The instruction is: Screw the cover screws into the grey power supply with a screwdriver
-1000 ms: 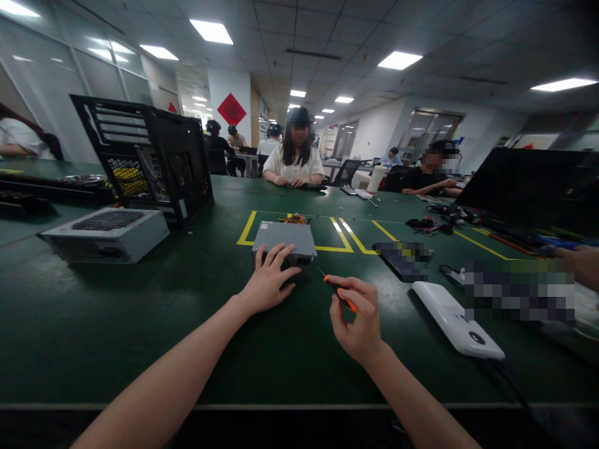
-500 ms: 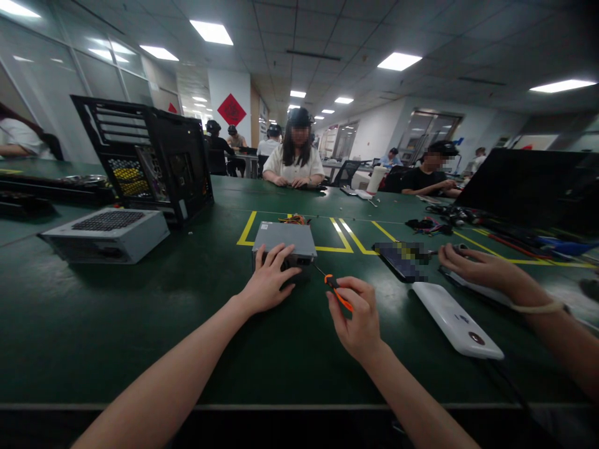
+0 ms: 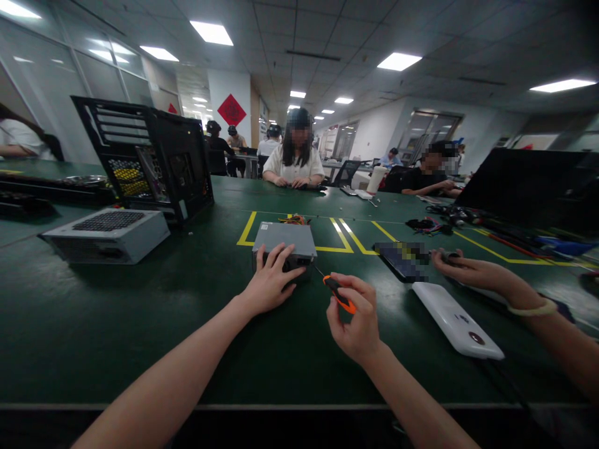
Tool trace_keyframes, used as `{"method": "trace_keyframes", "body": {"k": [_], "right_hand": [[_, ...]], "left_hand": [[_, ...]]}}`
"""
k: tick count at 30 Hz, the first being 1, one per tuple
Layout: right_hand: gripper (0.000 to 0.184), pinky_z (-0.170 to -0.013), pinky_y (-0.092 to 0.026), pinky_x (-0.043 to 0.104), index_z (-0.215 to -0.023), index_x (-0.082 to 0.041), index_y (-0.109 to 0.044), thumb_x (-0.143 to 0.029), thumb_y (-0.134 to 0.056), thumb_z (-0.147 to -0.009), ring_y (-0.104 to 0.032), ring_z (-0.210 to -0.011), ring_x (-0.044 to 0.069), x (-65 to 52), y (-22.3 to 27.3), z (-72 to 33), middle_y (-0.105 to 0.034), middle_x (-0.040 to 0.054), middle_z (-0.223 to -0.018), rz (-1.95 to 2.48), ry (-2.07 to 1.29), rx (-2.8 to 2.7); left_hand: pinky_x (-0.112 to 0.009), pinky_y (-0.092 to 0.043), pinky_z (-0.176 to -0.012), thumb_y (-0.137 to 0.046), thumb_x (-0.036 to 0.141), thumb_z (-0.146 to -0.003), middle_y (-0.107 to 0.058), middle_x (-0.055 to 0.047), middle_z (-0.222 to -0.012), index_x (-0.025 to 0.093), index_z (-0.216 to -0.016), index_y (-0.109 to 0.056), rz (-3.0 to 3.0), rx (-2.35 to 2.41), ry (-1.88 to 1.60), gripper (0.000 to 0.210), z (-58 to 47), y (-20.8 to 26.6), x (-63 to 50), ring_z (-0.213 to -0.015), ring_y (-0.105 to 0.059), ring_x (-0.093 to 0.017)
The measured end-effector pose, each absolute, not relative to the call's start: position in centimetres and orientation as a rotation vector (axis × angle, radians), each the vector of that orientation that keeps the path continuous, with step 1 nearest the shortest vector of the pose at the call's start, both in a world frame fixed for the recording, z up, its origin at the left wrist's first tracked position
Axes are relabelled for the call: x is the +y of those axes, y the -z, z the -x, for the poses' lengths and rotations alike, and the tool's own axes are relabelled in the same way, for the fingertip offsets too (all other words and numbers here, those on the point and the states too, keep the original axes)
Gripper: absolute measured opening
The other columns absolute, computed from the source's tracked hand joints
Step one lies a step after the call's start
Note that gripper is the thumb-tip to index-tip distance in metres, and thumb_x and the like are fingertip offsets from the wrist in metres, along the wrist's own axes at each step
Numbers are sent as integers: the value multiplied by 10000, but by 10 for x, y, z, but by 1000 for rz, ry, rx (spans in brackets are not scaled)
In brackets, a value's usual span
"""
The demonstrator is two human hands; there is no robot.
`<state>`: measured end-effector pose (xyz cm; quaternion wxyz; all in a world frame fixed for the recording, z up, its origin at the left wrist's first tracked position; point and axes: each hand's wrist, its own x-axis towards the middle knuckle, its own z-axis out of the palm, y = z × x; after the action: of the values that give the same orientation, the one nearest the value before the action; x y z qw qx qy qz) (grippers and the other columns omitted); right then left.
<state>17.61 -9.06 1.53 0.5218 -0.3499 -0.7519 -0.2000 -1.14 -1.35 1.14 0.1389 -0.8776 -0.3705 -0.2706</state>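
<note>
Our left hand [image 3: 269,280] lies spread-fingered on the near side of the grey power supply [image 3: 285,236], resting on it, not grasping. Our right hand [image 3: 358,318] grips the screwdriver [image 3: 339,293], its tip by the box's near right corner. The box sits on the tabletop [image 3: 187,337] amid yellow tape [image 3: 343,236]. We judge the corner work under way, unfinished: the casing looks closed, though whether a screw has turned is too small to tell.

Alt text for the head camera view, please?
Left hand on a grey metal power supply box, right hand holding an orange and black screwdriver near its right corner, on a green table; a black computer case stands at left.
</note>
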Motion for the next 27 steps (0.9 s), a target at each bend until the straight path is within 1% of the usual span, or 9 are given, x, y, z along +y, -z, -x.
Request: {"method": "trace_keyframes", "body": {"k": [3,5,7,10,13,16,19,23,27], "right_hand": [[403,-728,-519,398,-1050,-229,-392,-71,-556,-718,-522,-961,209,-90,-14,-177,-479,87,-1033,900,487,-1808],[391,-716,-524,385,-1051,-234,-395,-58,-533,-730,-536,-933,197,-89,-13,-178,-498,76,-1008,886,479,-1818],[420,-729,-523,395,-1078,-222,-377,-33,-510,-727,-536,-948,199,-89,-14,-178,-502,87,-1018,841,466,-1825],[427,-739,-518,412,-1078,-209,-378,-45,-532,-716,-530,-954,209,-90,-14,-177,-503,96,-1021,857,473,-1811],[403,-728,-521,388,-1048,-214,-399,-43,-549,-715,-534,-931,196,-89,-15,-178,-513,84,-995,887,492,-1804],[424,-737,-519,387,-1068,-207,-383,-16,-522,-716,-530,-950,195,-89,-14,-178,-513,91,-1009,844,477,-1815],[437,-739,-516,403,-1073,-194,-378,-47,-558,-703,-523,-954,210,-89,-15,-178,-502,104,-1017,853,502,-1802],[395,-710,-518,383,-1033,-216,-398,-48,-556,-712,-531,-908,195,-91,-17,-177,-511,80,-973,893,537,-1772],[446,-747,-509,414,-1075,-206,-363,-17,-523,-704,-524,-970,209,-92,-19,-176,-490,100,-1036,833,523,-1766]], "left_hand": [[-600,-13,-996,-553,311,-757,-187,-78,-1411,339,-1159,-503,2511,-1063,773,406,8,-12,-15,-1294,-126,-318],[-606,-17,-992,-551,316,-761,-179,-81,-1415,347,-1177,-485,2499,-1059,760,422,6,-12,-16,-1296,-123,-320],[-607,-28,-991,-549,314,-763,-182,-81,-1415,356,-1194,-465,2486,-1060,752,441,5,-11,-16,-1294,-130,-321],[-609,-43,-988,-537,307,-772,-193,-85,-1412,370,-1219,-434,2465,-1064,743,463,3,-10,-15,-1288,-150,-322],[-613,-49,-984,-528,305,-778,-214,-96,-1401,376,-1236,-409,2451,-1069,732,479,2,-9,-15,-1280,-172,-321],[-615,-52,-982,-528,298,-778,-229,-94,-1394,382,-1243,-398,2439,-1078,734,490,1,-9,-16,-1273,-185,-320],[-616,-57,-982,-530,285,-776,-240,-85,-1389,384,-1246,-394,2433,-1084,741,500,0,-9,-16,-1267,-192,-321],[-617,-60,-981,-525,288,-779,-245,-85,-1385,388,-1248,-389,2428,-1089,739,499,0,-9,-16,-1265,-195,-318],[-613,-64,-982,-522,300,-781,-243,-87,-1384,391,-1249,-384,2422,-1095,732,496,0,-9,-16,-1267,-194,-314]]}}
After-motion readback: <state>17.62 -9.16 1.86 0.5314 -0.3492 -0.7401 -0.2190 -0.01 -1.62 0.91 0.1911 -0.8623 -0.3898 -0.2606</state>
